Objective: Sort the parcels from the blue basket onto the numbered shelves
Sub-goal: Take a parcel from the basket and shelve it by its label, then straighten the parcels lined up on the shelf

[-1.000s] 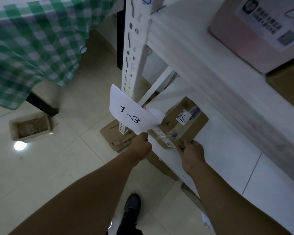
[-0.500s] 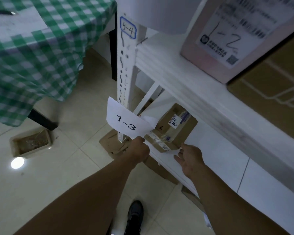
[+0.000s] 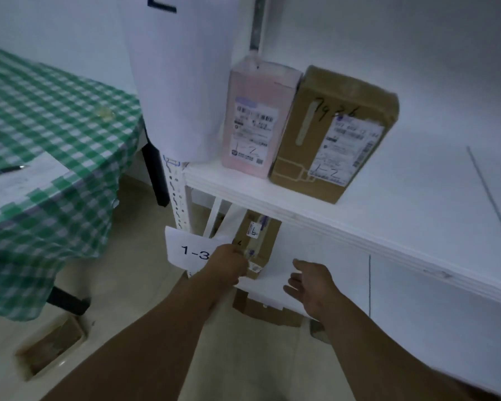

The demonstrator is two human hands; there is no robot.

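A small brown parcel [image 3: 256, 238] with white labels lies on the lower white shelf [image 3: 324, 267], behind the paper sign "1-3" [image 3: 185, 250]. My left hand [image 3: 229, 263] is curled at the parcel's near left corner, touching it; whether it grips is unclear. My right hand [image 3: 313, 285] hovers above the shelf's front edge, right of the parcel, fingers loose and holding nothing. On the upper shelf [image 3: 359, 215] stand a pink parcel [image 3: 258, 117] and a brown parcel [image 3: 333, 134], both marked "1-2".
A white perforated shelf post [image 3: 178, 198] stands left of the parcel. A table with a green checked cloth [image 3: 49, 157] fills the left. Flattened cardboard [image 3: 261, 311] lies under the shelf. A floor drain [image 3: 52, 345] sits at lower left. A large paper sign [image 3: 182, 68] hangs above.
My right hand has let go of the small parcel and drawn back to the right. My left hand stays at the parcel's corner. The view has tilted up, revealing the upper shelf.
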